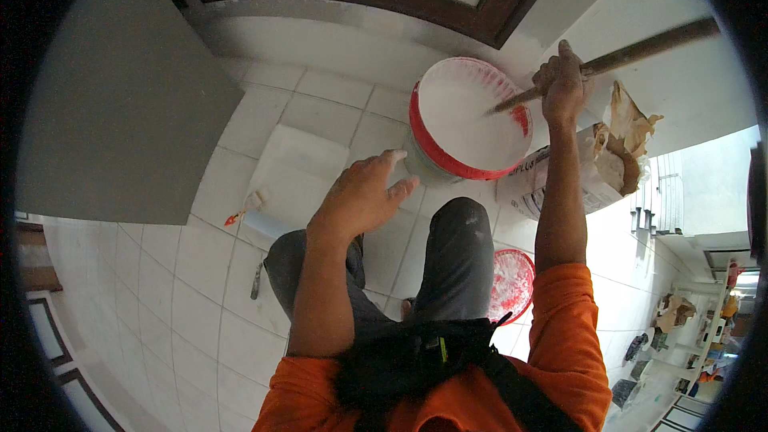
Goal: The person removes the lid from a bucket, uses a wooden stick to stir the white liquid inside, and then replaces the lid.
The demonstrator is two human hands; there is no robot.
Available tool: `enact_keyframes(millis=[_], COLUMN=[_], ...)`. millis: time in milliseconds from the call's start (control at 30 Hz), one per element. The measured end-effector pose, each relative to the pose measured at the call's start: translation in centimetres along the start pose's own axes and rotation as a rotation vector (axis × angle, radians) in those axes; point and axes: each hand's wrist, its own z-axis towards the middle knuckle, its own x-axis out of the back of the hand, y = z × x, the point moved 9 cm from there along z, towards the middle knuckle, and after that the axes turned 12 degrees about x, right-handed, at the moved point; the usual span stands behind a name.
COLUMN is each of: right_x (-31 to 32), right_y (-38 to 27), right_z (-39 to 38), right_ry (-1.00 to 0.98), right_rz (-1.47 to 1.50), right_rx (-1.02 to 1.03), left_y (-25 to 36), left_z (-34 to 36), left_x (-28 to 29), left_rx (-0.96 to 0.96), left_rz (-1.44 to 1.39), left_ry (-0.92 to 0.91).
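My right hand [562,84] is wrapped round a long wooden stick [640,50]. The stick's lower end dips into a white, creamy mixture [460,112] inside a red-rimmed bucket [418,132], and its upper end slants off to the right. My left hand [360,196] hovers above the floor just left of the bucket, fingers apart, holding nothing. Close to the bucket's right side, partly behind my right forearm, a torn paper sack [532,184] gapes at its top with pale powder showing.
A pale rectangular sheet or tray [304,152] lies on the tiled floor left of the bucket. Near it are a small orange-tipped tool [233,218] and a thin dark-handled tool [257,280]. A red, white-smeared round container or lid [512,284] sits beside my knee. A grey panel [120,112] stands left.
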Motion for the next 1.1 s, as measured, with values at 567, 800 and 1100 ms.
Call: enact_keyframes(millis=[567, 800, 1100], right_x=[-5.4, -6.6, -1.5], right_y=[2.3, 0.9, 8.1], right_z=[-2.9, 0.4, 0.4], right_ry=[-0.152, 0.036, -0.045], right_rz=[-0.32, 0.334, -0.631], right_rx=[-0.176, 0.224, -0.092], left_y=[-0.8, -0.2, -0.4], left_z=[-0.2, 0.1, -0.2], left_x=[1.0, 0.7, 0.6], left_rx=[-0.04, -0.079, -0.079], left_rz=[-0.036, -0.08, -0.057], left_ry=[0.091, 0.053, 0.061])
